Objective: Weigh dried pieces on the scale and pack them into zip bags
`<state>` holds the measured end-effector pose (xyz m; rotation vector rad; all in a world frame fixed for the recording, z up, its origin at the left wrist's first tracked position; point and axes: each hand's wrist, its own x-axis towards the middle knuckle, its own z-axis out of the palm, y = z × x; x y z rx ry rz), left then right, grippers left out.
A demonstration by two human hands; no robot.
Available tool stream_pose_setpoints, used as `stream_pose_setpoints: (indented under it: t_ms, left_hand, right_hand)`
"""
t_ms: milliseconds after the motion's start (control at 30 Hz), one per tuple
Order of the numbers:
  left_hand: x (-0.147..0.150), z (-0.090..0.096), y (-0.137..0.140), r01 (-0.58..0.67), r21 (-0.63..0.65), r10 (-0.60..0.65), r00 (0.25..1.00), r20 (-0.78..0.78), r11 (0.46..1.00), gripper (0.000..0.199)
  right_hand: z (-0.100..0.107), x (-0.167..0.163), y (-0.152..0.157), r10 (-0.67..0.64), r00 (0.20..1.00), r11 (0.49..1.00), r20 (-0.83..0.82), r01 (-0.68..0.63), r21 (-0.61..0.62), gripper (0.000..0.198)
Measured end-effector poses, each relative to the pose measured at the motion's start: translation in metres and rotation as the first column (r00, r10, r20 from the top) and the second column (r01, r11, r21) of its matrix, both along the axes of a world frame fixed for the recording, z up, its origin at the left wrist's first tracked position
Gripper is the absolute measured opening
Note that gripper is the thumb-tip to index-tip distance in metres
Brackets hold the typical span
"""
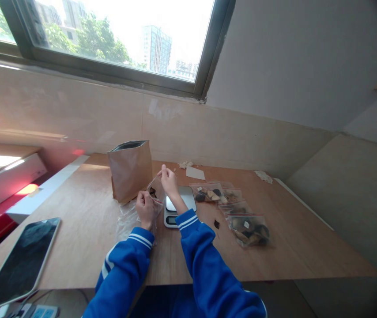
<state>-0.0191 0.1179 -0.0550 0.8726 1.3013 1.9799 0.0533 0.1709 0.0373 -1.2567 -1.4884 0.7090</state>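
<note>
A small clear zip bag [154, 189] with a few dark pieces in it is stretched between my hands. My left hand [145, 209] is closed on its lower left edge, while the closed fingers of my right hand [168, 180] pinch its upper side. Just right of the bag, partly behind my right wrist, lies a digital kitchen scale [188, 197]. Thin clear plastic bags [127, 223] lie crumpled under and left of my left hand. An open brown paper bag [130, 174] stands upright behind that hand.
Several filled zip bags [250, 232] with dark and tan pieces lie to the right. Near them is a loose dark piece [216, 224]. A white card [195, 173] and crumpled scraps [263, 176] lie toward the wall. A tablet [23, 258] rests at the table's left front.
</note>
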Motion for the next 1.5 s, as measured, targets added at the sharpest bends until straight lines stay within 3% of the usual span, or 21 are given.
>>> stream_pose_setpoints:
  t_ms: [100,200,300,467,567,700,767,867,933,1000,1100,1167,1233,1333,1500]
  left_hand:
    - [0.0,-0.001,0.0,0.011,-0.003,-0.011,1.0,0.003,1.0,0.031]
    - [0.0,-0.001,0.0,0.022,0.001,-0.022,1.0,0.016,1.0,0.032]
    - [0.0,-0.001,0.0,0.035,0.025,-0.035,0.999,0.011,0.999,0.034]
    - [0.0,0.001,-0.002,0.035,0.052,-0.036,0.999,0.026,0.998,0.034]
    - [0.001,0.006,-0.005,0.028,0.087,-0.031,0.999,0.026,0.996,0.034]
    - [0.002,0.013,-0.011,0.049,0.141,-0.046,0.999,-0.021,0.989,0.033]
    - [0.003,0.015,-0.014,0.077,0.167,-0.07,0.996,-0.048,0.983,0.034]
    - [0.005,0.012,-0.021,0.215,0.21,-0.198,0.975,-0.099,0.954,0.033]
    - [0.005,0.009,-0.026,0.305,0.225,-0.269,0.947,-0.176,0.925,0.031]
    - [0.004,0.007,-0.028,0.286,0.23,-0.218,0.935,-0.28,0.93,0.028]
    - [0.001,0.007,-0.026,0.066,0.26,0.035,0.93,-0.366,0.963,0.021]
    - [0.0,0.008,-0.021,-0.023,0.249,0.112,0.931,-0.347,0.968,0.023]
    - [0.0,0.008,-0.016,0.092,0.172,-0.035,0.951,-0.308,0.981,0.032]
    - [0.004,0.006,-0.009,0.363,0.034,-0.348,0.913,-0.211,0.931,0.035]
    - [0.008,0.008,-0.009,0.437,-0.097,-0.446,0.889,-0.107,0.894,0.045]
  right_hand:
    - [0.0,-0.003,0.004,0.067,0.974,0.991,-0.215,-0.09,-0.102,0.06]
    - [0.0,-0.004,0.005,0.131,0.937,0.98,-0.323,-0.172,-0.103,0.056]
    - [-0.002,0.002,0.002,0.139,0.961,0.989,-0.24,-0.148,-0.019,0.041]
    - [-0.025,0.023,-0.025,-0.04,0.998,0.994,-0.057,0.045,0.095,0.029]
    - [-0.049,0.03,-0.051,-0.003,0.995,1.0,-0.099,0.006,0.027,0.048]
    - [-0.069,0.028,-0.079,0.197,0.955,0.973,-0.22,-0.218,-0.077,0.076]
    - [-0.069,0.027,-0.086,0.262,0.939,0.959,-0.225,-0.28,-0.053,0.065]
    - [-0.059,0.028,-0.089,0.272,0.943,0.962,-0.194,-0.274,0.016,0.038]
    - [-0.052,0.033,-0.088,0.255,0.948,0.967,-0.192,-0.248,0.061,0.035]
    - [-0.048,0.041,-0.088,0.234,0.946,0.972,-0.223,-0.223,0.073,0.036]
    - [-0.049,0.06,-0.088,0.175,0.928,0.984,-0.329,-0.174,0.035,0.041]
    - [-0.052,0.076,-0.087,0.133,0.913,0.989,-0.386,-0.147,-0.007,0.045]
    - [-0.056,0.092,-0.086,0.112,0.907,0.989,-0.407,-0.14,-0.039,0.049]
    - [-0.062,0.114,-0.084,0.082,0.892,0.99,-0.444,-0.126,-0.07,0.05]
    - [-0.076,0.135,-0.083,0.045,0.817,0.986,-0.575,-0.13,-0.108,0.047]
